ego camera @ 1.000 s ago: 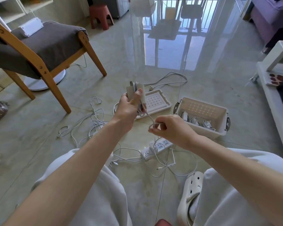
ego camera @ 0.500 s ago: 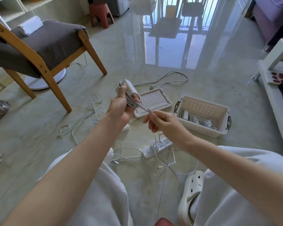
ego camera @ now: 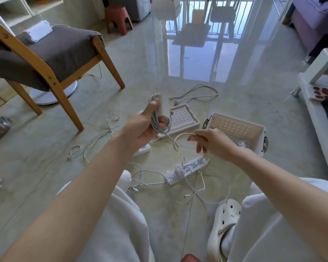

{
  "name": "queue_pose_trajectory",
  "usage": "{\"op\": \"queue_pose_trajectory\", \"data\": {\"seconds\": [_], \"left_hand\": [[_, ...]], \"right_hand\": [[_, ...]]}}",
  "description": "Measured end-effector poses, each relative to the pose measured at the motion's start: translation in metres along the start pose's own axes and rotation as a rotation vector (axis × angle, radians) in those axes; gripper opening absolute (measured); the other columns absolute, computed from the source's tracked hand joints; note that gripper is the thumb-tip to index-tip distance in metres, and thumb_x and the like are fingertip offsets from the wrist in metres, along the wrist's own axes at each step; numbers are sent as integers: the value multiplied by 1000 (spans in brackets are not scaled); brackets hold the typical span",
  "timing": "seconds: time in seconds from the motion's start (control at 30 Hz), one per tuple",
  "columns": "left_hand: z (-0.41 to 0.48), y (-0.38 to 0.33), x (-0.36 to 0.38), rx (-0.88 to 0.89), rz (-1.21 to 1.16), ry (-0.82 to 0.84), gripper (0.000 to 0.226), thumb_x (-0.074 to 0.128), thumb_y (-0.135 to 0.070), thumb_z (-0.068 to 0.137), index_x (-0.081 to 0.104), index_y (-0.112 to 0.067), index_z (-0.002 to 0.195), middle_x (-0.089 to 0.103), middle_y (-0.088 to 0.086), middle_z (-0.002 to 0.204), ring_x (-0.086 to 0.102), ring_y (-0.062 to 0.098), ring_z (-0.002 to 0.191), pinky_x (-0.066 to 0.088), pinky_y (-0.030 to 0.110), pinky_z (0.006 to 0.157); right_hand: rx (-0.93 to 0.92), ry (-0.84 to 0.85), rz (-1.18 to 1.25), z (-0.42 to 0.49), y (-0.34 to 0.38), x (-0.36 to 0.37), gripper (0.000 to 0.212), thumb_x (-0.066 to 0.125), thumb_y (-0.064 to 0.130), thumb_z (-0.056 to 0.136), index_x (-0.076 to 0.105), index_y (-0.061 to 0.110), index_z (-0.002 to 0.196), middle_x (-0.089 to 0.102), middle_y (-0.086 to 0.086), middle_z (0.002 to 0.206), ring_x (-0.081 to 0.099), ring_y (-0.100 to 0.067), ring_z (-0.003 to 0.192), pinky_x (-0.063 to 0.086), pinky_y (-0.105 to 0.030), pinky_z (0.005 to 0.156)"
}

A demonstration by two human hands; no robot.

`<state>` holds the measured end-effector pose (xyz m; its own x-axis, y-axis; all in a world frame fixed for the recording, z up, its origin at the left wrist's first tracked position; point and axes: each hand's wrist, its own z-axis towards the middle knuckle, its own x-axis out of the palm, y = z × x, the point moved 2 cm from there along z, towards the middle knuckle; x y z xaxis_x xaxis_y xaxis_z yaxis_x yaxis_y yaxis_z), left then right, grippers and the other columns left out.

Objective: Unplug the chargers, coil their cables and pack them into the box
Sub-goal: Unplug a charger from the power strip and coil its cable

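Observation:
My left hand (ego camera: 147, 123) grips a white charger (ego camera: 162, 104) with several turns of its grey cable wound round it. My right hand (ego camera: 211, 141) pinches the loose end of that cable (ego camera: 178, 138), which curves free between the hands. The open white box (ego camera: 239, 129) stands on the floor right of my hands, with coiled chargers inside. Its lid (ego camera: 182, 120) lies flat behind my left hand. A white power strip (ego camera: 187, 168) lies below my hands with a charger plugged in and thin cables trailing from it. A second strip (ego camera: 143, 149) peeks out under my left wrist.
Loose white cables (ego camera: 95, 142) sprawl on the tiled floor at the left and another cable (ego camera: 197, 91) lies beyond the lid. A wooden chair (ego camera: 45, 59) with a grey cushion stands at the left, a white shelf (ego camera: 318, 103) at the right. My slipper (ego camera: 223, 222) is in front.
My left hand has turned the charger, and another turn of cable is on it. My right hand moved right and down, now holding only the short free end.

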<state>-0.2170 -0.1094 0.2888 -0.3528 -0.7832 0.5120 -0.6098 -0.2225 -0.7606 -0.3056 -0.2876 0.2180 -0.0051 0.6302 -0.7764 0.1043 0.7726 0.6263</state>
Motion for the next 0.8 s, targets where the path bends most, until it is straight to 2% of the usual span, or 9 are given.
{"op": "queue_pose_trajectory", "data": {"seconds": [0.13, 0.2, 0.27, 0.33, 0.43, 0.53, 0.63, 0.7, 0.8], "left_hand": [[1, 5, 3, -33, 142, 28, 26, 40, -25, 99, 54, -3, 102, 57, 15, 89, 53, 19, 78, 52, 19, 55], [1, 6, 3, -31, 175, 26, 26, 40, -24, 100, 54, -3, 96, 56, 14, 83, 52, 15, 65, 48, 17, 47], [1, 7, 2, -32, 198, 25, 27, 41, -24, 100, 54, -1, 95, 55, 15, 81, 52, 14, 56, 47, 19, 48], [2, 11, 2, -36, 244, 15, 25, 42, -22, 99, 54, -1, 94, 55, 14, 82, 51, 18, 66, 47, 24, 57], [3, 17, 4, -11, 280, -23, 22, 42, -20, 99, 53, -4, 90, 56, 11, 77, 47, 19, 69, 44, 25, 58], [4, 18, 4, 9, 291, -47, 25, 41, -21, 100, 53, -3, 89, 52, 14, 80, 46, 17, 59, 43, 19, 46], [5, 13, 0, 36, 193, -107, 29, 44, -25, 99, 52, 4, 100, 59, 13, 77, 51, 17, 59, 46, 19, 45], [7, 7, -5, 71, 146, -163, 31, 46, -28, 98, 50, 3, 98, 60, 10, 70, 56, 16, 57, 51, 22, 50], [9, 0, -10, 104, 24, -214, 27, 45, -28, 98, 47, -2, 91, 54, 12, 77, 53, 19, 67, 53, 26, 57]], "right_hand": [[-83, -260, 173, 1, 23, -23, 22, 52, 23, 94, 68, 19, 107, 65, 12, 60, 49, -13, 41, 47, -23, 49], [-175, -353, 197, -4, 38, -29, 21, 53, 19, 94, 69, 18, 107, 65, 13, 61, 50, -3, 43, 43, -15, 50], [-281, -429, 226, -10, 52, -33, 21, 55, 15, 93, 68, 14, 109, 65, 11, 63, 55, 6, 51, 39, -4, 57], [-355, -520, 279, -17, 65, -40, 22, 54, 20, 92, 66, 16, 111, 63, 14, 64, 58, 5, 55, 41, -3, 59], [-431, -627, 356, -22, 74, -51, 25, 48, 21, 91, 64, 18, 110, 62, 11, 63, 55, 6, 52, 39, -5, 58], [-424, -599, 311, -24, 75, -49, 25, 48, 30, 91, 66, 23, 107, 61, 17, 61, 55, -1, 48, 47, -19, 54], [-345, -503, 176, -20, 67, -44, 22, 51, 36, 91, 71, 28, 97, 57, 21, 55, 51, -2, 46, 44, -21, 53], [-289, -354, 26, -16, 56, -39, 24, 50, 37, 91, 71, 27, 87, 56, 17, 53, 51, -2, 48, 43, -22, 57], [-127, -21, -85, -7, 28, -24, 27, 46, 31, 96, 64, 23, 77, 54, 13, 55, 51, -2, 53, 41, -24, 62]]}}
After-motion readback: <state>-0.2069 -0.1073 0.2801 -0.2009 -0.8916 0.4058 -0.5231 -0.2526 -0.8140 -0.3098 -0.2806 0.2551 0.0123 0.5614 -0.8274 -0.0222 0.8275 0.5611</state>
